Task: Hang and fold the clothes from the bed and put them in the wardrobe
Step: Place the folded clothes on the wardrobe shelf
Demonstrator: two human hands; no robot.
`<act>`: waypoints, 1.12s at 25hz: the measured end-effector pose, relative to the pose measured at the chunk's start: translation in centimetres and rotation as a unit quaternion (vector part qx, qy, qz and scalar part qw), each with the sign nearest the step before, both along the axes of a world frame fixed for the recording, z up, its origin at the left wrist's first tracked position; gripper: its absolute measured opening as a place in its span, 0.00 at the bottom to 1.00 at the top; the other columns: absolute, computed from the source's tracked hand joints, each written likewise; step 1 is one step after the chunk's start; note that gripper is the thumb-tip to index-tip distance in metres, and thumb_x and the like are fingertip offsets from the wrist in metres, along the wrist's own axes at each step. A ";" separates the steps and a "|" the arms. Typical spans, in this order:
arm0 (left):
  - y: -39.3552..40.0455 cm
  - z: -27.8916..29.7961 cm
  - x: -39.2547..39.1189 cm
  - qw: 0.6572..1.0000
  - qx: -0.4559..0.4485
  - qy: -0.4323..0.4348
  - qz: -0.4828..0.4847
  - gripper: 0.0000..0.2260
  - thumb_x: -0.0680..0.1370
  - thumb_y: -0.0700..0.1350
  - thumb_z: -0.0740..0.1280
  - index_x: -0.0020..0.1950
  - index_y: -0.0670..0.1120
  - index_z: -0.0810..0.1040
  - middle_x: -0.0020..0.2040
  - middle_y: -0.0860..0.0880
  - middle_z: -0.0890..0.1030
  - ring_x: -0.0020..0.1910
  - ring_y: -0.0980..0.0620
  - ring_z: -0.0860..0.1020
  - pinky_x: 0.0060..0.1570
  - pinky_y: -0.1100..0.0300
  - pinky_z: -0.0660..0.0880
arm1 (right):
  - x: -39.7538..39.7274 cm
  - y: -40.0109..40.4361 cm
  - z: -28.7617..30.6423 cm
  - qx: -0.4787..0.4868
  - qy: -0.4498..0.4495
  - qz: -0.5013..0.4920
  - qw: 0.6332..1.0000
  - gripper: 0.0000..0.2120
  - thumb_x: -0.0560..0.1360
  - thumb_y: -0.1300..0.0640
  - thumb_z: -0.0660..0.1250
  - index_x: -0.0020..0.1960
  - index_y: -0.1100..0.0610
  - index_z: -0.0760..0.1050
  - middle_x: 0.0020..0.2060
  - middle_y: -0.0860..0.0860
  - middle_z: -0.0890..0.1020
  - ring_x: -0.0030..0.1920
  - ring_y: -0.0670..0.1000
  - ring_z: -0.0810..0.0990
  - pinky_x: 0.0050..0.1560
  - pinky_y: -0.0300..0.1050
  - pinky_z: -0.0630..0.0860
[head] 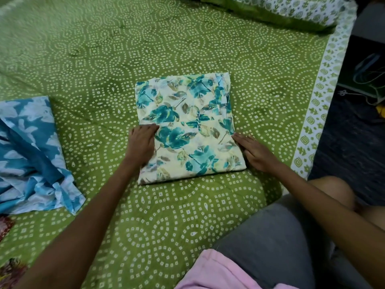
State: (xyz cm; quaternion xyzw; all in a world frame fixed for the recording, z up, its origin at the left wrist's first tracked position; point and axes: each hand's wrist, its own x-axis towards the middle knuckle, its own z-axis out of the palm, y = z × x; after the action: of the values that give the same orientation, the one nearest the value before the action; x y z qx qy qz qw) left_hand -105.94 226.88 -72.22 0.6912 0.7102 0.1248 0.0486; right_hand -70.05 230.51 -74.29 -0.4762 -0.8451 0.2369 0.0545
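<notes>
1. Head view shows us both arms reaching forward over the green dotted bedsheet [166, 49], with the folded floral garment [187, 126] lying flat between the hands.
2. We see the left hand [142, 142] palm down at the garment's left edge, its fingers bent slightly inward onto the cloth near a fold line; it presses and does not clasp.
3. We see the right hand [255, 153] flat at the garment's right edge, fingers straight and together, pointing away from the body and touching the cloth's side.
4. Well to the left of the left hand lies a crumpled blue and white garment [31, 157].
5. Beyond both hands, a pillow [281, 11] sits at the far end of the bed.
6. Below the right forearm we see a knee in grey fabric [270, 236] and a pink cloth [218, 272].
</notes>
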 end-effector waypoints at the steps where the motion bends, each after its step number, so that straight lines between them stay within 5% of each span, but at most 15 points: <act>1: 0.9 0.6 -0.8 1.000 0.006 -0.002 -0.019 0.17 0.80 0.43 0.55 0.67 0.44 0.73 0.64 0.44 0.76 0.62 0.42 0.69 0.61 0.49 0.61 | 0.7 -0.4 0.4 -0.002 0.001 0.006 1.000 0.29 0.75 0.54 0.46 0.76 0.56 0.54 0.75 0.53 0.59 0.74 0.51 0.58 0.73 0.42 0.48; 5: 3.4 0.8 -1.8 0.985 -0.059 -0.044 -0.157 0.19 0.78 0.38 0.56 0.67 0.44 0.73 0.68 0.46 0.72 0.70 0.44 0.66 0.69 0.52 0.57 | 1.5 -0.2 -0.1 0.063 -0.054 0.087 0.993 0.35 0.75 0.44 0.54 0.77 0.52 0.44 0.75 0.51 0.51 0.74 0.48 0.49 0.74 0.49 0.50; 9: 3.3 -0.3 -1.7 0.961 -0.117 -0.234 -0.085 0.22 0.76 0.28 0.54 0.65 0.43 0.75 0.69 0.48 0.71 0.72 0.50 0.63 0.72 0.61 0.55 | 1.2 2.8 -0.3 0.152 -0.113 0.144 0.971 0.43 0.70 0.30 0.53 0.76 0.49 0.41 0.76 0.52 0.49 0.76 0.53 0.45 0.74 0.54 0.43; 11: 3.4 0.0 -1.9 0.947 -0.124 -0.289 -0.066 0.22 0.76 0.27 0.53 0.63 0.42 0.76 0.67 0.50 0.72 0.72 0.50 0.64 0.68 0.67 0.56 | 0.6 3.9 0.2 0.212 -0.143 0.204 0.945 0.39 0.72 0.35 0.54 0.76 0.54 0.49 0.75 0.54 0.54 0.75 0.55 0.50 0.73 0.57 0.46; 13: 3.4 0.5 -1.9 0.938 -0.129 -0.317 -0.050 0.22 0.76 0.26 0.54 0.62 0.43 0.76 0.66 0.49 0.72 0.69 0.48 0.69 0.60 0.73 0.63 | -0.7 3.8 0.0 0.276 -0.116 0.294 0.908 0.27 0.76 0.50 0.55 0.73 0.56 0.60 0.72 0.56 0.63 0.73 0.57 0.60 0.72 0.59 0.52; 15: 3.2 1.4 -1.7 0.923 -0.147 -0.356 -0.020 0.22 0.76 0.25 0.53 0.63 0.41 0.75 0.68 0.43 0.72 0.53 0.42 0.77 0.37 0.71 0.69 | -2.4 3.4 0.3 0.295 -0.016 0.279 0.914 0.19 0.73 0.63 0.57 0.63 0.61 0.74 0.62 0.59 0.77 0.62 0.60 0.76 0.67 0.58 0.66; 17: 3.1 2.5 -1.6 0.898 -0.182 -0.400 -0.022 0.21 0.77 0.25 0.51 0.63 0.38 0.74 0.68 0.42 0.71 0.33 0.49 0.78 0.26 0.65 0.66 | -4.3 3.5 2.2 0.218 0.133 0.137 0.957 0.10 0.69 0.65 0.65 0.49 0.64 0.81 0.47 0.60 0.84 0.48 0.62 0.83 0.52 0.56 0.77; 18: 3.4 3.1 -1.9 0.889 -0.204 -0.410 -0.023 0.20 0.77 0.25 0.51 0.62 0.38 0.74 0.68 0.44 0.71 0.31 0.54 0.77 0.26 0.64 0.68 | -5.1 4.3 3.4 0.121 0.200 0.041 0.971 0.08 0.70 0.66 0.67 0.48 0.65 0.81 0.45 0.61 0.84 0.46 0.62 0.83 0.49 0.53 0.78; 19: 3.8 3.6 -2.1 0.879 -0.230 -0.419 -0.013 0.20 0.77 0.26 0.51 0.62 0.37 0.75 0.66 0.45 0.72 0.43 0.50 0.80 0.27 0.64 0.71 | -5.9 5.4 4.9 -0.012 0.238 -0.047 0.970 0.09 0.71 0.67 0.67 0.51 0.65 0.80 0.46 0.60 0.83 0.48 0.61 0.82 0.49 0.50 0.79; 20: 4.2 4.1 -2.4 0.868 -0.244 -0.432 0.015 0.18 0.79 0.28 0.50 0.61 0.37 0.75 0.62 0.47 0.76 0.34 0.64 0.64 0.25 0.67 0.71 | -6.6 7.0 6.1 -0.133 0.273 -0.128 0.944 0.11 0.72 0.67 0.67 0.55 0.65 0.78 0.48 0.58 0.82 0.50 0.59 0.81 0.49 0.47 0.79; 21: 4.7 4.4 -2.7 0.859 -0.233 -0.452 0.056 0.16 0.80 0.31 0.50 0.59 0.38 0.76 0.53 0.48 0.80 0.25 0.56 0.69 0.22 0.70 0.68 | -7.0 8.9 6.9 -0.201 0.311 -0.198 0.907 0.13 0.73 0.65 0.68 0.58 0.65 0.77 0.49 0.57 0.81 0.52 0.57 0.81 0.48 0.44 0.79; 22: 5.1 4.8 -2.9 0.837 -0.211 -0.494 0.106 0.15 0.81 0.33 0.49 0.54 0.40 0.75 0.41 0.51 0.82 0.23 0.59 0.69 0.20 0.72 0.67 | -7.5 11.1 7.4 -0.230 0.355 -0.258 0.869 0.15 0.73 0.63 0.69 0.58 0.65 0.76 0.50 0.56 0.81 0.51 0.56 0.81 0.47 0.43 0.79; 24: 6.2 5.5 -3.3 0.736 -0.167 -0.620 0.215 0.19 0.83 0.37 0.46 0.44 0.50 0.74 0.21 0.54 0.72 0.17 0.61 0.66 0.15 0.72 0.62 | -8.9 14.7 8.1 -0.261 0.430 -0.347 0.792 0.17 0.73 0.55 0.70 0.58 0.64 0.76 0.50 0.57 0.82 0.48 0.55 0.82 0.46 0.48 0.81; 26: 7.0 5.6 -3.6 0.673 -0.194 -0.671 0.243 0.27 0.84 0.50 0.47 0.34 0.50 0.79 0.18 0.54 0.69 0.14 0.61 0.61 0.14 0.71 0.58 | -9.8 16.8 7.0 -0.318 0.455 -0.384 0.738 0.17 0.77 0.49 0.64 0.56 0.61 0.77 0.49 0.57 0.83 0.45 0.55 0.82 0.43 0.50 0.81; 28: 7.6 6.1 -3.1 0.659 -0.234 -0.672 0.246 0.28 0.81 0.61 0.49 0.41 0.45 0.79 0.24 0.50 0.78 0.13 0.61 0.63 0.13 0.71 0.61 | -9.8 16.8 5.3 -0.368 0.436 -0.403 0.715 0.17 0.78 0.47 0.62 0.57 0.59 0.77 0.47 0.55 0.82 0.42 0.53 0.81 0.39 0.46 0.79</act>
State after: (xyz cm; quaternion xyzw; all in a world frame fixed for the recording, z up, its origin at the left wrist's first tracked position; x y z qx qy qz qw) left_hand -109.09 234.45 -66.07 0.1853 0.6342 0.3922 0.6400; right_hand -79.88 247.33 -68.97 -0.5981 -0.3014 0.6665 0.3275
